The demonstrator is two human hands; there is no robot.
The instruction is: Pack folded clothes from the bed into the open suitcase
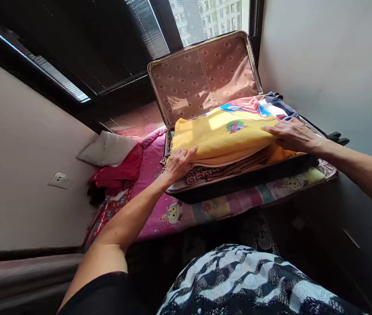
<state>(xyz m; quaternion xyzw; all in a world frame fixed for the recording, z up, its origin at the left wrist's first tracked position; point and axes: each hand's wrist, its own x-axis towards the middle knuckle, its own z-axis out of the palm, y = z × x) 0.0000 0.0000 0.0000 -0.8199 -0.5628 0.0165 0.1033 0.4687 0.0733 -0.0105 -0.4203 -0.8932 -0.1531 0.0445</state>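
A yellow towel (212, 135) with a cartoon print lies folded over clothes (199, 174) in an open suitcase (205, 192). At its near left corner, my left hand (177, 165) is closed on the towel's edge, thumb and fingers partly spread over the cloth. My right hand (293, 134) grips the right side of the same towel, with some fingers hidden by the fabric. Brown patterned clothes and an orange cloth (279, 153) show beneath it. Dark and white garments (274, 105) sit at the back right of the suitcase.
The suitcase lid (202, 78), lined in pink, leans up near the window (208, 19). Under the case is a pink cartoon bedspread (151, 166). A grey pillow (107, 148) lies at the left, by a wall socket (59, 180). A white wall (320, 52) stands close on the right.
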